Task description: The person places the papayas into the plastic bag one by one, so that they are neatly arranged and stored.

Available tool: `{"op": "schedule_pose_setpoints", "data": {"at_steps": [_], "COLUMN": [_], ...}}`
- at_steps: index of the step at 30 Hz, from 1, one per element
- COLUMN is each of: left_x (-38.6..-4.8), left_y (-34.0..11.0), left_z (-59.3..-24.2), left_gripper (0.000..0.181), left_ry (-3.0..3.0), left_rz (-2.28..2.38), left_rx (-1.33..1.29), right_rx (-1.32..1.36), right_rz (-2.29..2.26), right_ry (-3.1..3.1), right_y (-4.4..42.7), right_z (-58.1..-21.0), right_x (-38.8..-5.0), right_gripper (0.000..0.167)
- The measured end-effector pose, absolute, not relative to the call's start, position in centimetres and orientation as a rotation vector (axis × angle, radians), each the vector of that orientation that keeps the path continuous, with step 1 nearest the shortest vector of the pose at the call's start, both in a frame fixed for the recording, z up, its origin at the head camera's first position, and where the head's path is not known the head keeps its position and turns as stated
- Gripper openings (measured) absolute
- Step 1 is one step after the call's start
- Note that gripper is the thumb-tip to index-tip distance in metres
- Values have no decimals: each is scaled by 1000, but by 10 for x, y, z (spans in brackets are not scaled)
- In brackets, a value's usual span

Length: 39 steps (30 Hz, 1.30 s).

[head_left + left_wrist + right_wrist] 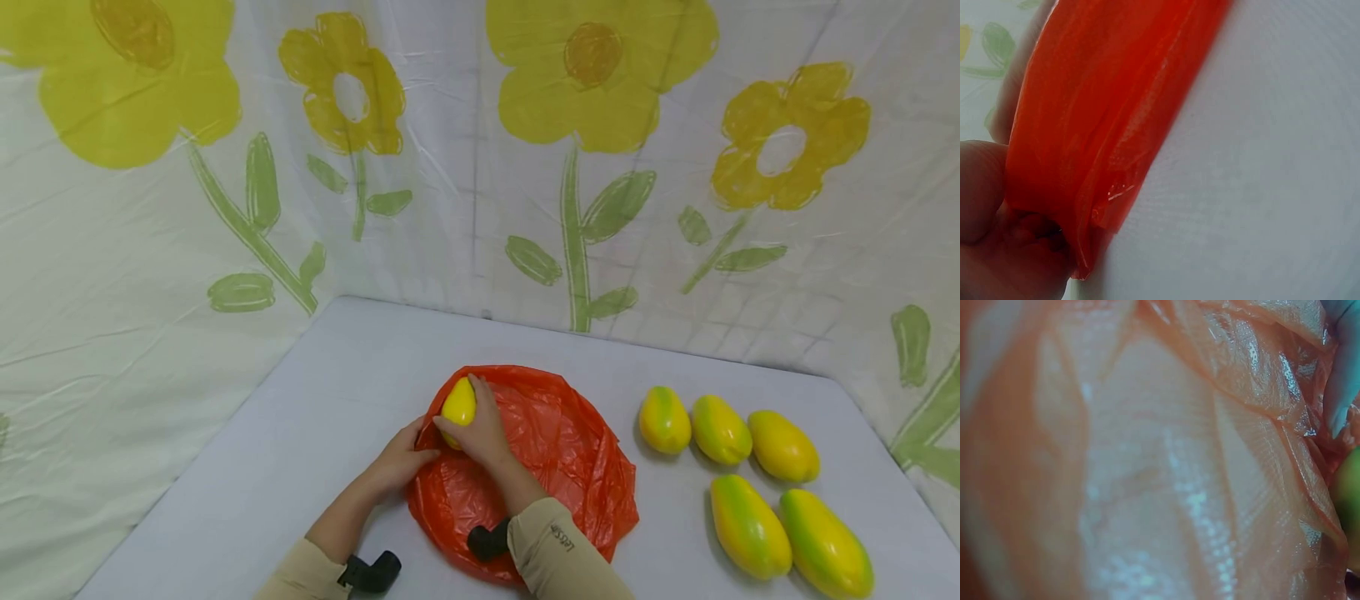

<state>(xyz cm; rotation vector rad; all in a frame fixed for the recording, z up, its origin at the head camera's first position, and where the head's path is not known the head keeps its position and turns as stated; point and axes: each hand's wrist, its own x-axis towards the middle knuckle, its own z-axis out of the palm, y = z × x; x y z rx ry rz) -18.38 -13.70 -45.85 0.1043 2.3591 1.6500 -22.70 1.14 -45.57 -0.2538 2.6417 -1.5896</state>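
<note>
A red plastic bag lies spread with its mouth up on the table. My left hand grips the bag's left side; in the left wrist view its thumb lies against the red plastic. Inside the bag, at its far left edge, my right hand holds a yellow papaya between thumb and fingers. The right wrist view is mostly filled by bag film, with a fingertip and a green part of the papaya at the right edge.
Several yellow-green papayas sit in two rows on the right of the white table, among them a far one and a near one. A cloth with painted flowers hangs behind the table and along its left.
</note>
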Motion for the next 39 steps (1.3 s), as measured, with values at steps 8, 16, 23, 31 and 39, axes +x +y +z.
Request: {"op": "schedule_pose_setpoints", "data": {"at_steps": [8, 16, 23, 31, 39], "left_x": [-183, -183, -182, -183, -184], "left_y": [-137, -137, -137, -136, -137], "left_z": [-458, -458, -457, -459, -460], "left_gripper": [55, 54, 54, 56, 56], "left_ry": [2378, 2364, 2353, 2345, 2338], "left_rz": [1645, 1654, 1680, 1675, 1677], "left_rx": [85, 101, 100, 94, 102], "right_rx": [-227, -174, -185, -218, -237], "right_rz": [-1606, -1669, -1688, -1631, -1488], "right_ry": [2644, 2655, 2641, 2655, 2804], "right_y": [11, 16, 31, 51, 90], "right_z": [-453, -444, -428, -419, -404], "right_x": [-226, -225, -226, -229, -229], "right_gripper": [87, 92, 96, 105, 107]}}
